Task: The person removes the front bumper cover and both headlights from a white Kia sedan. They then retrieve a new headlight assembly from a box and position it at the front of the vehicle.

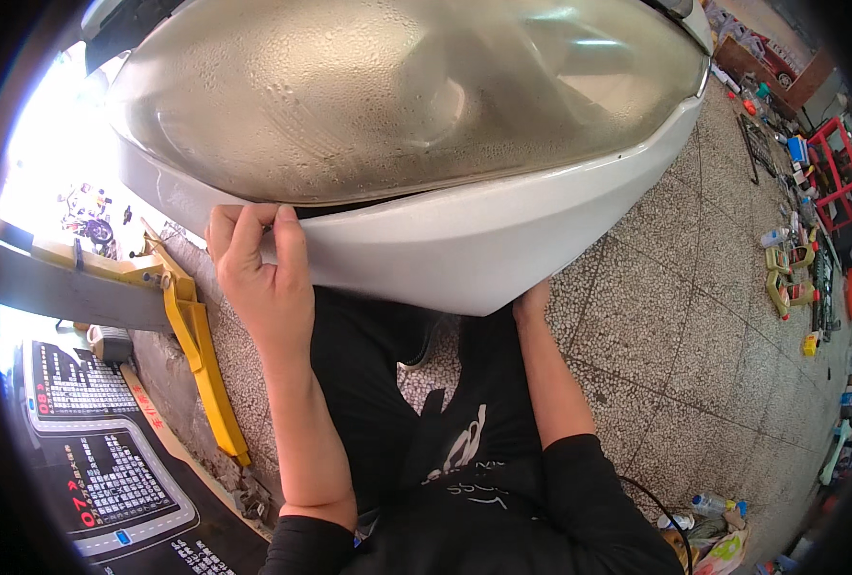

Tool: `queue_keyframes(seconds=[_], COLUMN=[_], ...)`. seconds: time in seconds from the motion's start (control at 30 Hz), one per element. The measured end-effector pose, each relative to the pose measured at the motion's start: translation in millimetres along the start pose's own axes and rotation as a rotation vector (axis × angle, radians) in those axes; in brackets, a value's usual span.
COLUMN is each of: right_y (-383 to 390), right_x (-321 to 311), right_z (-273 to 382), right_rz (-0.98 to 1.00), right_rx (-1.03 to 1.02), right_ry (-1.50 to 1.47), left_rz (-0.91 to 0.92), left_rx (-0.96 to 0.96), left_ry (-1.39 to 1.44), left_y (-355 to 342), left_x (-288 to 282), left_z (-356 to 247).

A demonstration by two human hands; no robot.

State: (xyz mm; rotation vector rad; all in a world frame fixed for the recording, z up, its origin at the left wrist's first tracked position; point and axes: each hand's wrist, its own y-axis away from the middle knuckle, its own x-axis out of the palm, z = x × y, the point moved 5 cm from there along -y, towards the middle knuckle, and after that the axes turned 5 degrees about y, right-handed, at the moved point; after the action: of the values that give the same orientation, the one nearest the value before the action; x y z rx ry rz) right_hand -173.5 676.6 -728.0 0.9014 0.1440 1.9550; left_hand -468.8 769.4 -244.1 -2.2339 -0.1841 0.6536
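At nine o'clock, our left hand (263, 261) pinches the white bumper (435, 254), gapped below the twelve-o'clock headlight (349, 96), closer toward two; our right hand (533, 299), three o'clock, hides its grip.

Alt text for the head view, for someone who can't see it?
A person's left hand touches the upper edge of a white body panel beneath a droplet-covered headlight; the right hand is mostly hidden by the panel. A yellow frame stands left, with bottles on the speckled floor at right.
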Motion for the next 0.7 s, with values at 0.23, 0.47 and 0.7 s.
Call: queue_keyframes(seconds=[0.23, 0.47, 0.7], right_y=[102, 301, 320], right_x=[43, 299, 339], right_z=[224, 253, 242], right_rz=[-0.42, 0.813, 0.661], right_rx=[-0.837, -1.461, -1.518], right_ry=[0.76, 0.945, 1.299], left_rz=[-0.02, -0.011, -0.002], left_rx=[-0.018, 0.012, 0.0], left_ry=[0.02, -0.053, -0.041], left_y=[1, -2, 0], left_x=[0, -2, -1], left_z=[1, -4, -4])
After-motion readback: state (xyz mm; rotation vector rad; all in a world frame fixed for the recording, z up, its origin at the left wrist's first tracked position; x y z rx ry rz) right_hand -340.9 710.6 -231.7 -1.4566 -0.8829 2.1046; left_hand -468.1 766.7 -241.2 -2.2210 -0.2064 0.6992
